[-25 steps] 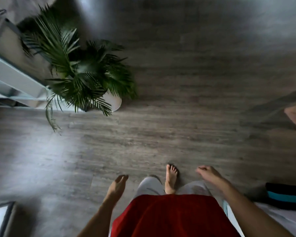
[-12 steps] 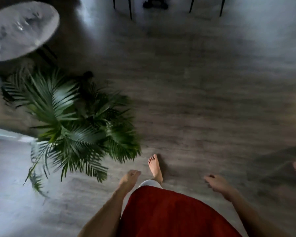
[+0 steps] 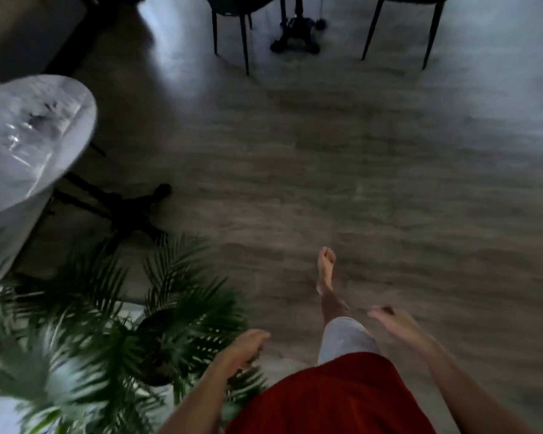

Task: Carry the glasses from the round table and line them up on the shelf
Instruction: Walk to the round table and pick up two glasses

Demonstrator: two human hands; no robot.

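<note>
Round table (image 3: pixel 29 136) cut by the left edge — glasses (image 3: pixel 22 136) on it only smeared glints.

One round table (image 3: pixel 29 145), one plant (image 3: pixel 107 333), two chairs (image 3: pixel 232 14).

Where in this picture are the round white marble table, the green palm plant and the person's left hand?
Round white marble table (image 3: pixel 76 120), head view, on its right rim.
Green palm plant (image 3: pixel 182 296), head view, on a frond.
Left hand (image 3: pixel 243 347), head view, on the back of the hand.
</note>
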